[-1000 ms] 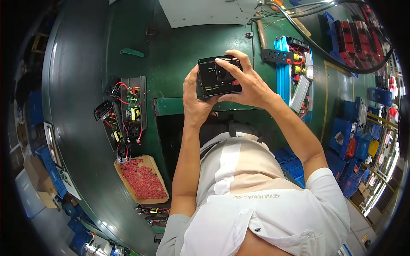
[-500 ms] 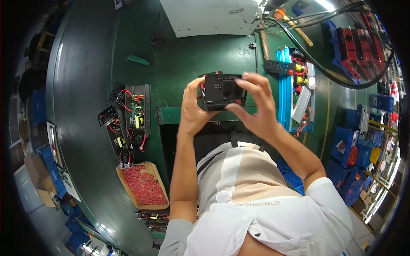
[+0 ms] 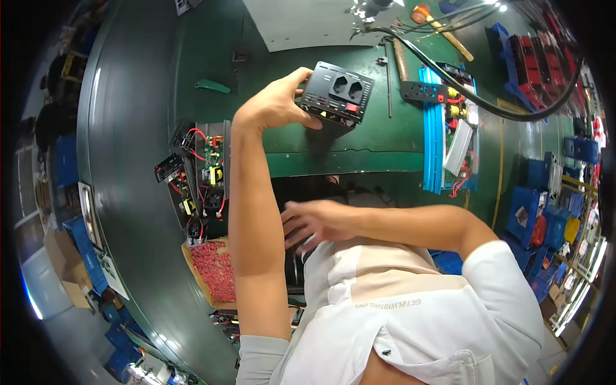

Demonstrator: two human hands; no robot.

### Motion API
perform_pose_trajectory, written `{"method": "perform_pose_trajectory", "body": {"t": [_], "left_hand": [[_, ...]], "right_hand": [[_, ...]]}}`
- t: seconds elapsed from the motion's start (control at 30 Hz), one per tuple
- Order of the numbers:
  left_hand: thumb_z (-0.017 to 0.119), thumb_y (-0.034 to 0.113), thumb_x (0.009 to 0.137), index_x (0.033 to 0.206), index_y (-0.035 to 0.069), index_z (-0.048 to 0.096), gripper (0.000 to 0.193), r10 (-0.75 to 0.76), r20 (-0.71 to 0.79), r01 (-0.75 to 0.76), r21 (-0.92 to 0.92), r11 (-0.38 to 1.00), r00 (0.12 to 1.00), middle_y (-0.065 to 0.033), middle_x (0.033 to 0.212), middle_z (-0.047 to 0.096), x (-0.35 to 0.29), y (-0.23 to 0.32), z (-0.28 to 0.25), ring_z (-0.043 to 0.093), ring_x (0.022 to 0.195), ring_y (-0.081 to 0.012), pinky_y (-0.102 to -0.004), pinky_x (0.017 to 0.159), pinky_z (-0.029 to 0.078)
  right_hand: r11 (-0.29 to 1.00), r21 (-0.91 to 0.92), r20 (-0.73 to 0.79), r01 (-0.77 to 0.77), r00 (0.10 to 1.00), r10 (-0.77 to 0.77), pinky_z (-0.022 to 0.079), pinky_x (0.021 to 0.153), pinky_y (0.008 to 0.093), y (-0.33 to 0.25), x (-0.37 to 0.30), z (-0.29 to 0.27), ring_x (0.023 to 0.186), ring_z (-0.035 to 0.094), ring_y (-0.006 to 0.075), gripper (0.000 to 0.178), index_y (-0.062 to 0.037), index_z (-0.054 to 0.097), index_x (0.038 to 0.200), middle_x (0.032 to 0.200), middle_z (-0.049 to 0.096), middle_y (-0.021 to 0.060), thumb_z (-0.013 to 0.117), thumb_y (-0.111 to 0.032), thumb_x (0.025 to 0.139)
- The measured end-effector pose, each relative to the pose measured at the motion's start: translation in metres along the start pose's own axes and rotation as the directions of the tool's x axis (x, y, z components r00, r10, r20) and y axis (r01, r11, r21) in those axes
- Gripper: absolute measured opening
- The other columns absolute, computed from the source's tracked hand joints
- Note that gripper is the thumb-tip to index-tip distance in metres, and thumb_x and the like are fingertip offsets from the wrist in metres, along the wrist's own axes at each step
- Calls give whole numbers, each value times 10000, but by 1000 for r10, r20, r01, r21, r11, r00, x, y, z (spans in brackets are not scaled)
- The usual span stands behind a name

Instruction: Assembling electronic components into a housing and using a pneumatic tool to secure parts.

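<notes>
My left hand (image 3: 276,106) grips the left end of a black box-shaped device (image 3: 337,95). The box has two sockets and a small red switch on its face, and it is held just above the green workbench (image 3: 359,151). My right hand (image 3: 314,223) is off the box. It hovers near my torso below the bench edge, blurred, with its fingers spread and nothing in them.
Circuit boards with red wires (image 3: 205,173) lie on the bench to the left, with a cardboard tray of small red parts (image 3: 215,269) below them. A blue rail fixture (image 3: 435,135), a thick black cable (image 3: 494,106) and blue bins (image 3: 529,212) are on the right. A grey sheet (image 3: 308,22) lies at the back.
Both hands held the black box before. Now my right hand has let go and dropped toward my torso, while my left hand has carried the box farther out over the bench.
</notes>
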State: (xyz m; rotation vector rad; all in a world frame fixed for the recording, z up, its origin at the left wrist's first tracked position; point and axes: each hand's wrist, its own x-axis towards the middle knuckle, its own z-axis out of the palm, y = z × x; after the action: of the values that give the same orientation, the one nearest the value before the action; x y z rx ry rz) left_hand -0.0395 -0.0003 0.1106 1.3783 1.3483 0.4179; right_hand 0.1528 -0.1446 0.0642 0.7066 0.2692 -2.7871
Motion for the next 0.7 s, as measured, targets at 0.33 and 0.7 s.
{"method": "perform_pose_trajectory", "body": {"t": [0.33, 0.7], "left_hand": [[930, 64, 620, 1392, 75, 532, 869, -60, 25, 61, -16, 998, 998, -100, 1292, 681, 4, 7, -7, 616, 1248, -243, -392, 1053, 470], [946, 68, 633, 1420, 73, 523, 893, 32, -300, -120, -279, 953, 953, -129, 1347, 628, -39, -26, 71, 584, 1305, -305, -421, 989, 581]], "right_hand": [[923, 14, 589, -385, 749, 303, 519, 1012, 533, 44, 71, 34, 1152, 672, 384, 678, 7, 562, 1386, 1363, 625, 247, 421, -554, 1034], [994, -98, 14, 54, 998, -53, 370, 1126, 421, -2, 6, -8, 1338, 528, 253, 519, -97, 437, 1530, 1469, 564, 95, 443, -317, 1060]]}}
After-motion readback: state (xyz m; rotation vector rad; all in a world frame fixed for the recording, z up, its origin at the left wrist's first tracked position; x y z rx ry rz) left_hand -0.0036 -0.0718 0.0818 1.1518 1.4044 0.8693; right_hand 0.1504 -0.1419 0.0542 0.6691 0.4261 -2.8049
